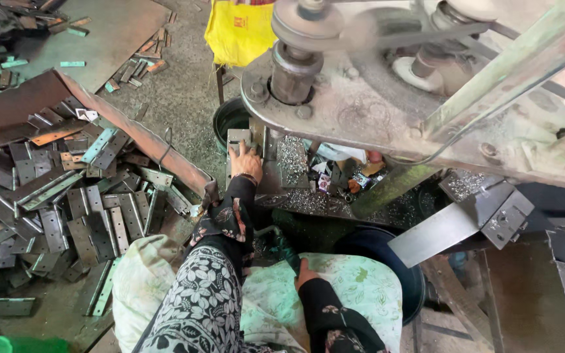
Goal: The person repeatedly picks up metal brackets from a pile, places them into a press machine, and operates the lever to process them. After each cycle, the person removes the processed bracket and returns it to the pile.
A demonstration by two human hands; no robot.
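Observation:
My left hand (246, 161) reaches forward in a dark flowered sleeve and lies on a flat grey metal hinge plate (236, 138). It holds the plate down on the machine's work table (308, 202), just below the spindle (293, 70). My right hand (305, 272) rests low on the pale green flowered cloth (354, 287) over my lap, next to a dark green lever (284, 252). Its fingers are too small to make out. Metal chips cover the table around the plate.
A big heap of grey hinge plates (67, 202) fills a rusty tray at left. A yellow bag (238, 29) hangs behind the machine, a dark bucket (229, 117) stands beside it, and a black tub (387, 252) sits under the table. An angled steel bracket (465, 219) juts out at right.

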